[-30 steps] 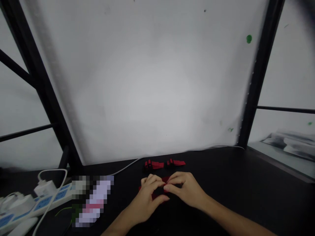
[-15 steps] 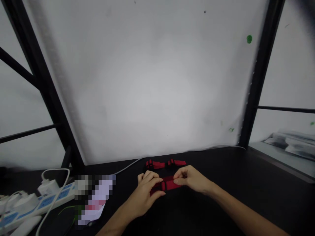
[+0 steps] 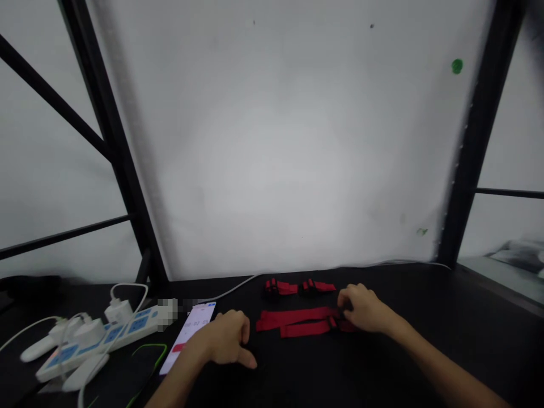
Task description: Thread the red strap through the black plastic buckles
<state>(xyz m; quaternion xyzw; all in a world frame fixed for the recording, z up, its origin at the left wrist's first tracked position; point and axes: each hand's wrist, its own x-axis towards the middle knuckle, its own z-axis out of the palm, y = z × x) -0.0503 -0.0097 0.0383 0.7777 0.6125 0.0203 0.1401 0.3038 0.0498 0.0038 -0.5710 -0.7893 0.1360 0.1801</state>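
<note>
A long red strap (image 3: pixel 293 318) lies on the black table in front of me, doubled back in two runs, with a black buckle (image 3: pixel 332 323) near its right end. My right hand (image 3: pixel 364 309) is at that end, fingers curled on the strap and partly hiding it. My left hand (image 3: pixel 229 338) is apart from the strap, to its left. Its thumb points away from the bent fingers and nothing shows between them. Behind the strap are two small folded red straps with black buckles, one on the left (image 3: pixel 287 289) and one on the right (image 3: pixel 323 287).
A phone (image 3: pixel 196 321) with a lit timer screen lies beside my left forearm. Farther left is a white power strip (image 3: pixel 147 323) with plugged-in chargers and loose white cables. A white panel (image 3: pixel 289 170) rises behind the table between black frame posts (image 3: pixel 476 136).
My left hand has let go of the strap and moved left. The strap now lies stretched out flat, and my right hand has moved right to its end. The view has shifted slightly.
</note>
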